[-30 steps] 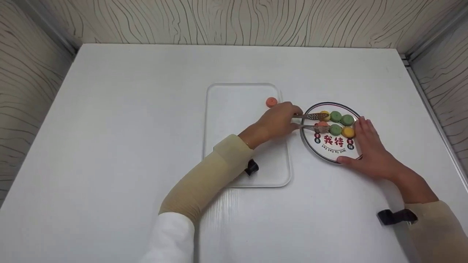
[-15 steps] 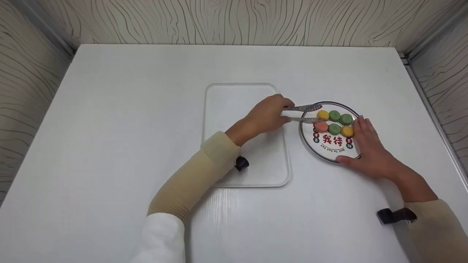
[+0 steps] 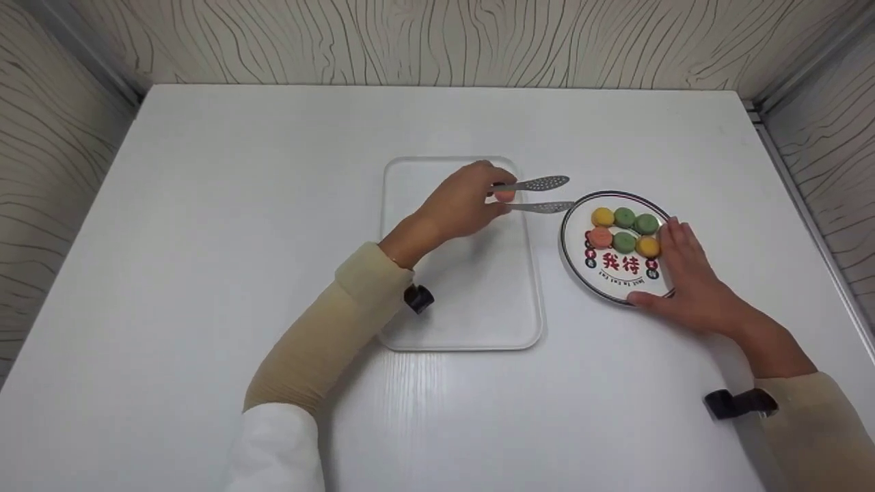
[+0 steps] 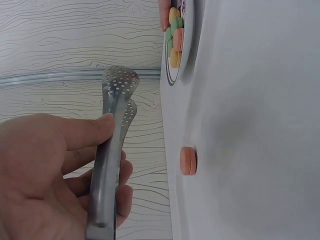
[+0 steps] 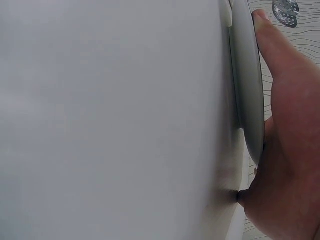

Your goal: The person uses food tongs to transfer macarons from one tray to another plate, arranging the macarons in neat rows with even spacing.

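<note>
Between thumb and fingers, my left hand [image 3: 459, 200] grips metal tongs [image 4: 107, 160] with perforated tips. The tongs' two arms stand apart, nothing between their tips, above the right edge of the white tray [image 3: 472, 335]. Partly hidden behind them, an orange macaron [image 4: 188, 160] lies on the tray's far right part. My right hand [image 3: 697, 290] rests against the right side of a round plate [image 3: 577, 263], thumb on its near rim, fingers extended. On the plate sit two rows of macarons: a green macaron [image 3: 624, 242], a yellow macaron [image 3: 602, 217] and several others.
The white table [image 3: 205, 239] is enclosed by wood-patterned panels [image 3: 437, 41] at the back and both sides. The tray stands left of the plate, with a narrow strip of table between them.
My left hand has drawn the tongs left and away from the plate, back over the tray. The tongs' tips have spread wider. My right hand stays at the plate.
</note>
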